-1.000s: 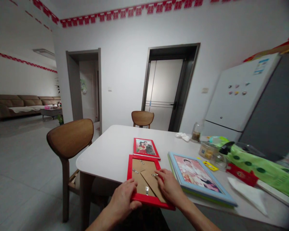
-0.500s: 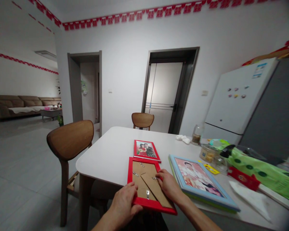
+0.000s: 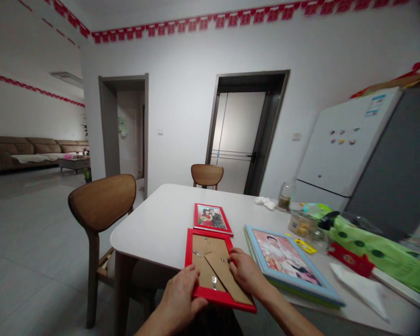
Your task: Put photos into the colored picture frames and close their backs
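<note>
A red frame (image 3: 215,295) lies face down at the table's front edge, its brown backing board (image 3: 205,268) and several metal clips showing. My left hand (image 3: 184,291) grips the frame's lower left side, with the thumb on the bottom rim. At the right rim, my right hand (image 3: 245,270) has its fingers bent against a clip and the backing; its fingertips are partly hidden. Just behind lies a second red frame (image 3: 213,218) with a photo of two people facing up. To the right, a light blue frame (image 3: 290,259) rests on a green-edged one.
The white table (image 3: 154,219) also bears a glass jar (image 3: 284,198), crumpled tissue (image 3: 265,202), clear containers (image 3: 301,223), a green bag (image 3: 378,247), a red packet (image 3: 352,259) and a folded white napkin (image 3: 360,287). Wooden chairs (image 3: 103,203) stand at the left and far sides.
The fingers of my right hand have shifted slightly at the right-hand clip, which now looks turned. My left hand and the frame have hardly moved.
</note>
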Motion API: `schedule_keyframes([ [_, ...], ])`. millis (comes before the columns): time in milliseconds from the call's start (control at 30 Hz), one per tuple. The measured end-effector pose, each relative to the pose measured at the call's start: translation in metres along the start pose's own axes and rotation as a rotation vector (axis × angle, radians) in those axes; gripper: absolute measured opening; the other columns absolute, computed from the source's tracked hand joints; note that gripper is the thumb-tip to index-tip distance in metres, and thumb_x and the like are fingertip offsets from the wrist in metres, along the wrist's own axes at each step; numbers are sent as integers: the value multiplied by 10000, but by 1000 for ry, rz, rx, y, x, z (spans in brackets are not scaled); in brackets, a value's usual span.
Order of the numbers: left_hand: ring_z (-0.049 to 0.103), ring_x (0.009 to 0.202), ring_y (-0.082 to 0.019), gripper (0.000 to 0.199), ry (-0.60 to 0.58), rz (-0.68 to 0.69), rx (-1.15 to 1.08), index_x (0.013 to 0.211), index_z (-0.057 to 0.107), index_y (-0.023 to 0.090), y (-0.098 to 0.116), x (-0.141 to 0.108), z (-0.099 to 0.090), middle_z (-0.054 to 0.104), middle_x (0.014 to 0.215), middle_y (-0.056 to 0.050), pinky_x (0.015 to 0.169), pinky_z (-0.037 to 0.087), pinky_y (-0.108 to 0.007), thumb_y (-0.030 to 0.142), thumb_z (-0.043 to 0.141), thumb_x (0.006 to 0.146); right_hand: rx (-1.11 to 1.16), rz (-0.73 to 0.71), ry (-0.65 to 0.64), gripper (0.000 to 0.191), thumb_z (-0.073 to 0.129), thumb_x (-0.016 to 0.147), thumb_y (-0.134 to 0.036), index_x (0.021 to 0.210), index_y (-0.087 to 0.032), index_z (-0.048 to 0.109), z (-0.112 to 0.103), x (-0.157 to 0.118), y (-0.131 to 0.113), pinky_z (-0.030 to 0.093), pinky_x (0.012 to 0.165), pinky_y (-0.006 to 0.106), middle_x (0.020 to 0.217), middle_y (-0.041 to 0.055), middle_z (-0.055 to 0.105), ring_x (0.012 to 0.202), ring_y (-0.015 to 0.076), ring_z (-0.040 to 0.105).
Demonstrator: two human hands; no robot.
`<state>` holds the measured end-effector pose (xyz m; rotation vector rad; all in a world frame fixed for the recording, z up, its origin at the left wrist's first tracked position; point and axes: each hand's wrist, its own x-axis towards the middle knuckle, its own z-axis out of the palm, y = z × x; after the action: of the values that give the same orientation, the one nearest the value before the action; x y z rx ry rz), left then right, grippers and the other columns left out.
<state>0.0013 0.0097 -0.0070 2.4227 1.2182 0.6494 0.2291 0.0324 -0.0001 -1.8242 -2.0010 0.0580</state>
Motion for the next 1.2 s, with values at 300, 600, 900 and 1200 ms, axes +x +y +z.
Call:
schedule_keyframes([
  [300,386,1134,-181,554,-9,12,-8,1132,469,141,0,-4,-1,453,1224,-86,959,290,-256,283,627,620,47,-169,-18,311,339,798,-239,925,-192,620,20,16,-58,348,775,255,926,73,591,877,160,499],
  [600,378,1138,-189,541,-16,62,-43,1129,458,179,-3,-3,-3,448,1231,-55,964,284,-272,307,623,631,27,-220,-48,279,374,749,-162,754,-202,650,27,24,-76,328,739,251,868,50,601,851,155,493],
  [900,387,1134,-204,515,-51,60,-16,1091,483,149,1,-11,-7,491,1184,-86,959,300,-284,297,623,617,-1,24,31,294,397,766,-276,885,-175,645,28,51,-43,360,740,267,885,90,633,838,174,544],
  [1200,362,1155,-221,600,-109,30,1,1150,443,124,2,-10,-8,464,1209,-112,971,288,-303,302,628,608,-26,307,79,219,477,704,-327,719,-178,637,42,77,-34,367,578,289,760,106,648,713,213,583],
])
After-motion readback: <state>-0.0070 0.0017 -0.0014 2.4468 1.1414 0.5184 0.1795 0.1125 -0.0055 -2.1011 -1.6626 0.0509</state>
